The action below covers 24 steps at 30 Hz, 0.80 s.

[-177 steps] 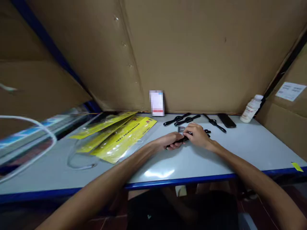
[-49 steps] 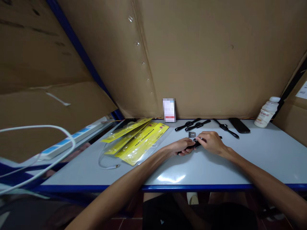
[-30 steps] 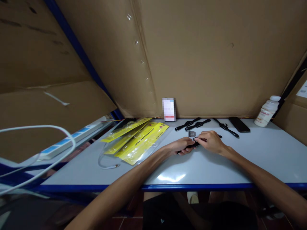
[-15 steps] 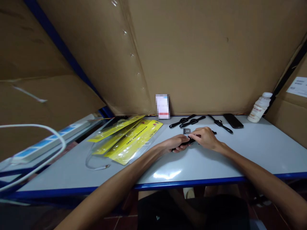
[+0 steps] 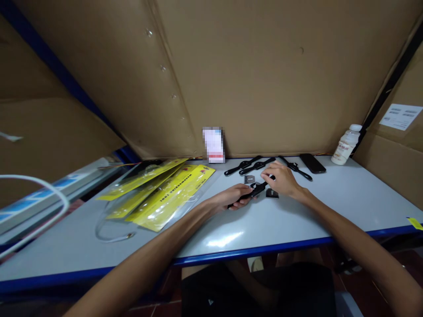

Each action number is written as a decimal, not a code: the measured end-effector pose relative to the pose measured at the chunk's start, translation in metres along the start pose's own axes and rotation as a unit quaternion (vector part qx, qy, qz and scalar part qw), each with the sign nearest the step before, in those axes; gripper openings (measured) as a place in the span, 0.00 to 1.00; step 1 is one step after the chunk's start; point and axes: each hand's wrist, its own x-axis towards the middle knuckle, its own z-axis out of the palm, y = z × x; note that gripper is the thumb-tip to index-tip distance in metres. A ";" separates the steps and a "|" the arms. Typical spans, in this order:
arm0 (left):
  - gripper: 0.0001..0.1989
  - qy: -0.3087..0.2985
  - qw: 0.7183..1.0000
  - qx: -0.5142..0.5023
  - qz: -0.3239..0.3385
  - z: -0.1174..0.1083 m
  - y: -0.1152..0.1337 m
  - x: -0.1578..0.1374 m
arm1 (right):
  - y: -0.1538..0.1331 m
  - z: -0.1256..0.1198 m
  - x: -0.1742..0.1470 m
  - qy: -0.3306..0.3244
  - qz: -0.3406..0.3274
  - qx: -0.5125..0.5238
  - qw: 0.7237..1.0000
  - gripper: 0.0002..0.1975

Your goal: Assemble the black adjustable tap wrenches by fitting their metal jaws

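My left hand (image 5: pixel 235 196) is wrapped around the near handle of a black spokeshave (image 5: pixel 257 190), its bare middle part showing just beyond the thumb. Over the far handle hovers my right hand (image 5: pixel 280 177), thumb and fingertips drawn together; whatever is between them is too small or hidden to name. A flat metal blade with a slot (image 5: pixel 249 179) lies on the table behind the spokeshave. Beneath my right hand lies a darker small plate (image 5: pixel 272 193). Further back are more black spokeshaves: one (image 5: pixel 243 166), a second (image 5: pixel 258 166) beside it, and a third (image 5: pixel 295 167) to the right.
Yellow-backed clear packages (image 5: pixel 172 193) overlap on the left, with a grey cable (image 5: pixel 112 240) near them. A lit phone (image 5: pixel 214 145) leans on the cardboard wall. A dark phone (image 5: pixel 313 163) and white bottle (image 5: pixel 345 145) stand right. A power strip (image 5: pixel 56 189) runs left.
My right hand has come up off the middle of the spokeshave, uncovering it and the dark plate on the table. My left hand keeps its hold. The view has turned slightly right.
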 end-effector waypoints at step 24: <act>0.19 -0.009 1.000 0.005 0.009 0.004 0.008 -0.009 | 0.014 -0.004 0.000 -0.121 0.070 0.249 0.958 0.14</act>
